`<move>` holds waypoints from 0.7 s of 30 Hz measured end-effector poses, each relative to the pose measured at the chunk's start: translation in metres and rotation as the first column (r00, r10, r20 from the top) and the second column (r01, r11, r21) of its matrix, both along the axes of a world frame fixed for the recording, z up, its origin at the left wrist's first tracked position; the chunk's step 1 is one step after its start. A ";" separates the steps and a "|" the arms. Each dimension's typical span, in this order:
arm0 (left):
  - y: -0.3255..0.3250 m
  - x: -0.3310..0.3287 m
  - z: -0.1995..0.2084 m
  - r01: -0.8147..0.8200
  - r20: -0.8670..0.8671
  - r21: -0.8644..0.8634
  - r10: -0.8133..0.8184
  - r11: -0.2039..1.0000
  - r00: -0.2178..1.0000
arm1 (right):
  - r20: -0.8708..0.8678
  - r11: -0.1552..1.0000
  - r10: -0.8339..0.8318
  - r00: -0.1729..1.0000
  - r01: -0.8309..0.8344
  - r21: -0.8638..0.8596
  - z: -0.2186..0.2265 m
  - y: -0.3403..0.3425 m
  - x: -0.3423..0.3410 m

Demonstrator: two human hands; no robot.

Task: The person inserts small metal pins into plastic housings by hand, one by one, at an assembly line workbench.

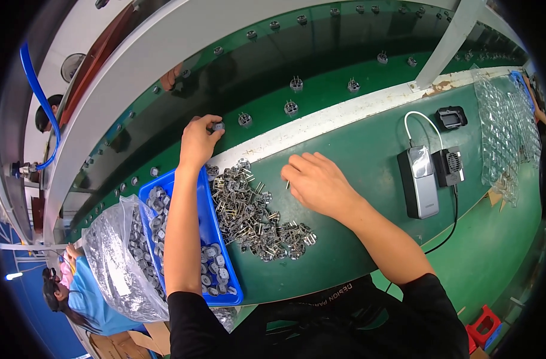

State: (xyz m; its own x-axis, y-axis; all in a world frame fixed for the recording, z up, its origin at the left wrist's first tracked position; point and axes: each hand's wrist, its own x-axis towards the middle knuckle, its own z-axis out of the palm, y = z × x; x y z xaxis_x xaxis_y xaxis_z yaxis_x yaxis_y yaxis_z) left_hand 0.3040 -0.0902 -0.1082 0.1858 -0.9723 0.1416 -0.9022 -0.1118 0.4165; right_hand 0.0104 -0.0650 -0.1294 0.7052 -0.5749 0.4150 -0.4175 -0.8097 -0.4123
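Over the edge of the green conveyor belt, my left hand [199, 140] pinches a small round grey plastic cap [218, 126] between thumb and fingers. My right hand [316, 184] is curled closed above the green table, right of a heap of pronged plug inserts [240, 203]. A thin metal pin [287, 185] pokes out below its fingertips; the rest of that piece is hidden. Under my left forearm lies a blue tray [236, 281] with many grey caps [215, 266]. Pronged parts stand spaced along the belt, one [245, 119] just right of my left hand.
A clear plastic bag [108, 257] of grey caps lies over the tray's left side. A white rail [321, 119] divides belt from table. At right are a silver-black power bank [419, 182], a cabled device [448, 167], a black frame [451, 117] and bubble wrap [503, 137]. Another person [93, 299] sits at left.
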 end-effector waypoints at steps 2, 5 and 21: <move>-0.003 -0.002 0.001 0.000 -0.016 -0.001 0.000 1.000 1.000 | 0.063 0.998 0.008 0.998 -0.011 0.059 0.000 0.000 0.000; 0.000 -0.010 0.007 0.008 0.001 -0.030 -0.008 1.000 1.000 | 0.221 0.972 0.027 0.975 -0.077 0.221 0.003 0.002 -0.001; 0.104 -0.117 0.023 0.100 -0.683 -0.060 -0.114 0.993 0.721 | 0.541 0.895 -0.098 0.835 -0.163 0.414 0.020 0.008 0.002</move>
State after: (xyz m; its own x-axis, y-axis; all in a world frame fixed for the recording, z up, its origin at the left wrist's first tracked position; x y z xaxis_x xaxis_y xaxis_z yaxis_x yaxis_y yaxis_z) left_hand 0.1865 0.0140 -0.0851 0.1339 -0.9904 0.0341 -0.3763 -0.0190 0.9263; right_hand 0.0120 -0.0570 -0.1095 0.4654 -0.7639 0.4471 -0.0001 -0.5051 -0.8630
